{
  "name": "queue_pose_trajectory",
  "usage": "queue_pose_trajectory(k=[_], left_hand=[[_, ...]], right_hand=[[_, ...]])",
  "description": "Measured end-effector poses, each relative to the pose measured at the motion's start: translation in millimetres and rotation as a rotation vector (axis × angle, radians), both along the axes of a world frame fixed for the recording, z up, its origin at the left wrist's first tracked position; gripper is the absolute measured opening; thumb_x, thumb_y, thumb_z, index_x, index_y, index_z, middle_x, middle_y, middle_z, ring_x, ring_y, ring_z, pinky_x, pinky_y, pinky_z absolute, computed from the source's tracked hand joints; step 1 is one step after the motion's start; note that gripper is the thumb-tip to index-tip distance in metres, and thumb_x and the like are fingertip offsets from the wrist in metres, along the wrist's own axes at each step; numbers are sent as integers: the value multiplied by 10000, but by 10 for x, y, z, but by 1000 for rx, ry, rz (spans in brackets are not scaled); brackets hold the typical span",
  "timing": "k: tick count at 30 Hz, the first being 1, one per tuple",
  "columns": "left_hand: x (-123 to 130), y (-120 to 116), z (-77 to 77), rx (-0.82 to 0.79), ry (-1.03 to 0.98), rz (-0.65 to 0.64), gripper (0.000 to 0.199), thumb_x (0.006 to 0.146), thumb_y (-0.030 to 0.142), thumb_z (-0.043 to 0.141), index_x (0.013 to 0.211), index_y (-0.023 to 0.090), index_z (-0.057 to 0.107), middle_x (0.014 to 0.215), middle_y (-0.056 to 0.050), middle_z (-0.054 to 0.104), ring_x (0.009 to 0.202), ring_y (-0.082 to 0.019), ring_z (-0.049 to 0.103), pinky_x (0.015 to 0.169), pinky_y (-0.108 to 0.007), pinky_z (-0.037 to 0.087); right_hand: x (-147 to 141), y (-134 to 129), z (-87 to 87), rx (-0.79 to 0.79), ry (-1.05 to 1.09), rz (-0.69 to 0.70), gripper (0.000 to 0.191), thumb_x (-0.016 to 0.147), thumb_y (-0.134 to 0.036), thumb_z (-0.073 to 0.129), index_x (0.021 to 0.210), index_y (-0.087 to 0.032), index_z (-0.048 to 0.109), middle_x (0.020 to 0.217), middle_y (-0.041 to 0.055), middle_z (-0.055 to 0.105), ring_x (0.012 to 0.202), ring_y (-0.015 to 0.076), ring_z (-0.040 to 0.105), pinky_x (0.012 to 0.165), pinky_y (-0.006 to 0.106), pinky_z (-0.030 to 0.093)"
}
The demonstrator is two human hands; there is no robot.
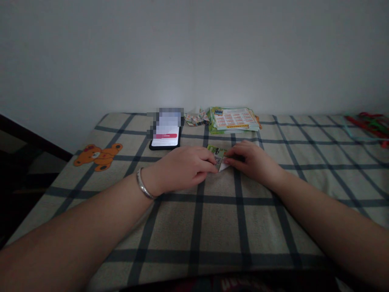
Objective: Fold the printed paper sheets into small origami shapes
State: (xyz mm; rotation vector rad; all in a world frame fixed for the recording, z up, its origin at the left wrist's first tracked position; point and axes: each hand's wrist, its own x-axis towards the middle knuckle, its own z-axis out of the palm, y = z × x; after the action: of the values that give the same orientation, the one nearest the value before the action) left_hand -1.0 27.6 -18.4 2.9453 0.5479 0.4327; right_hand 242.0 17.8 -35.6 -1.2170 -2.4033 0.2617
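A small piece of folded paper (217, 151), printed green with a white underside, lies on the checked cloth between my two hands. My left hand (188, 167), with a silver bangle on its wrist, grips the left edge of the paper with its fingers closed. On the other side my right hand (249, 160) pinches the paper's right part between thumb and fingers. My fingertips cover part of both edges. Just behind the hands rests a stack of printed sheets (234, 119), with a calendar-like grid on the top one.
A phone (165, 136) with a lit screen lies behind my left hand. Beside it is a crumpled patterned paper piece (197, 118). An orange bear cutout (98, 157) lies at the left, and red and green strands (369, 123) at the far right. A wall (194, 52) stands behind.
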Motion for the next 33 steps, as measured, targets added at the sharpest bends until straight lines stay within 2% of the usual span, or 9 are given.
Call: queue_pose_trajectory(k=[5, 9, 11, 17, 24, 33], left_hand=[[-17, 17, -12, 36, -7, -19, 318, 859, 119, 527, 1071, 244, 728, 1158, -35, 692, 1101, -216, 622, 980, -388, 500], [-3, 9, -3, 19, -3, -20, 304, 865, 123, 514, 1051, 231, 729, 1128, -34, 701, 1078, -211, 632, 966, -380, 511], [7, -1, -2, 18, 1, 3, 303, 868, 130, 514, 1080, 217, 713, 1119, -47, 702, 1071, -209, 635, 959, -375, 515], [18, -21, -12, 56, 17, 1, 347, 867, 130, 536, 1169, 231, 674, 1139, -39, 690, 1091, -222, 622, 973, -408, 510], [29, -35, -8, 91, 40, 7, 317, 873, 146, 539, 1143, 229, 683, 1145, -41, 686, 1069, -217, 628, 942, -394, 527], [38, -32, -37, 136, 17, -9, 303, 878, 151, 549, 1147, 211, 674, 1094, -48, 693, 1054, -204, 626, 926, -358, 523]], right_hand=[[-3, -6, -7, 4, 8, 6, 136, 899, -293, 625, 823, -186, 663, 784, 32, 643, 777, 178, 553, 698, 297, 402], [-12, -21, -25, -17, 38, -71, 141, 868, -323, 655, 912, -189, 648, 772, 19, 637, 711, 165, 548, 630, 282, 392], [-16, -21, -32, -30, 42, -96, 125, 847, -303, 673, 876, -190, 628, 758, 11, 628, 687, 157, 541, 602, 272, 380], [16, -13, -11, 4, 7, -22, 81, 868, -256, 650, 820, -191, 649, 763, 19, 637, 752, 169, 560, 662, 282, 404], [135, -19, 40, -3, -4, 139, 160, 881, -275, 652, 1003, -201, 723, 937, 56, 684, 877, 183, 609, 783, 309, 474], [78, -88, 93, 129, -152, 95, 198, 924, -262, 579, 1006, -190, 744, 970, 76, 683, 894, 213, 622, 793, 341, 489]])
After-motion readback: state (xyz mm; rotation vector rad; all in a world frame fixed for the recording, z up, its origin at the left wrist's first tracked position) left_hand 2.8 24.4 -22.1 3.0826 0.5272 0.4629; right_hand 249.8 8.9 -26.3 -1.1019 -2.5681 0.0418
